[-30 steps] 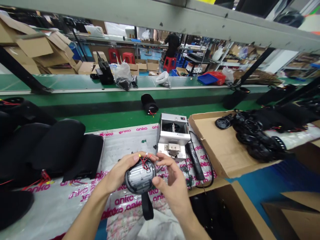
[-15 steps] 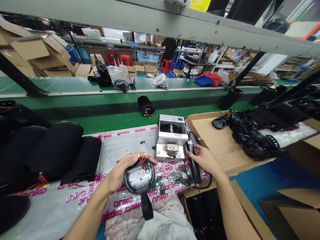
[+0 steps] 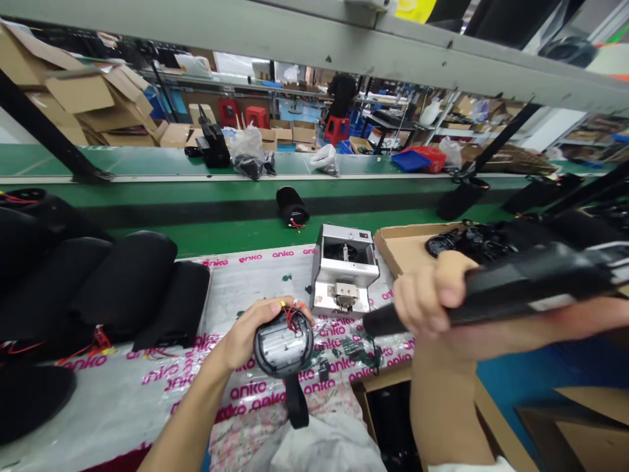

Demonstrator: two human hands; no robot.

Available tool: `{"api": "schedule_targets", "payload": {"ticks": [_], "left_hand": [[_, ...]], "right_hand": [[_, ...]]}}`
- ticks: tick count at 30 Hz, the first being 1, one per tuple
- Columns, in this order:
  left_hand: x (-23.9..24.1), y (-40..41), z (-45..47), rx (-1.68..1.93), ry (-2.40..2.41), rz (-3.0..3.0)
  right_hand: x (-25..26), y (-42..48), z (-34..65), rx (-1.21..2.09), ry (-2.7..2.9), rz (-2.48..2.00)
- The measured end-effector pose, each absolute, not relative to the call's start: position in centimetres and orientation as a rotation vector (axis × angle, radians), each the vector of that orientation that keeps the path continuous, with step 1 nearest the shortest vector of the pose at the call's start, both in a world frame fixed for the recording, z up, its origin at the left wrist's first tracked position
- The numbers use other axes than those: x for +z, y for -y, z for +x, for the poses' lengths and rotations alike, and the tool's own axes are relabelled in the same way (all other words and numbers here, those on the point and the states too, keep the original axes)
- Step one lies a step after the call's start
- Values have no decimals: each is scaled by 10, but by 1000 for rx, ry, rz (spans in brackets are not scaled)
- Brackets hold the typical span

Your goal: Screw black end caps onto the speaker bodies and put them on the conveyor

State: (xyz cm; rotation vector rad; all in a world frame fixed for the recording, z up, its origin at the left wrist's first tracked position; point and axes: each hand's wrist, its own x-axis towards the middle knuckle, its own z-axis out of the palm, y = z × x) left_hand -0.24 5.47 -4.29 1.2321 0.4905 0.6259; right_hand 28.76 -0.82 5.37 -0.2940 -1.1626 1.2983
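My left hand (image 3: 248, 331) is closed around a round black-and-grey speaker-like unit (image 3: 282, 351), its flat end facing up. Red wires with small connectors (image 3: 291, 316) come out near its top edge, and a black strap (image 3: 297, 403) hangs from below. My right hand (image 3: 432, 295), raised at the right and blurred, grips a black electric screwdriver (image 3: 525, 288). The tool lies almost level, its far right end close to the camera. Between the hands and farther back stands a silver screw feeder (image 3: 344, 272), touched by neither hand.
Black fabric-covered cylinders (image 3: 122, 288) are piled at the left. A cardboard tray (image 3: 403, 252) with black plastic parts (image 3: 472, 242) lies behind my right hand. One black cylinder (image 3: 292, 206) rests on the green bench (image 3: 221, 226). A metal beam (image 3: 295, 39) crosses overhead.
My right hand has taken the electric screwdriver from beside the screw feeder and lifted it up and to the right. My left hand still holds the round unit in nearly the same place.
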Motion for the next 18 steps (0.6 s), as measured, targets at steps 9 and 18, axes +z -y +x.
{"api": "schedule_targets", "payload": {"ticks": [9, 18], "left_hand": [[-42, -53, -2, 624, -459, 1257], [-38, -53, 1, 650, -448, 1246]], "right_hand": [[5, -20, 241, 843, 1245, -661], [27, -23, 258, 1137, 1104, -770]]}}
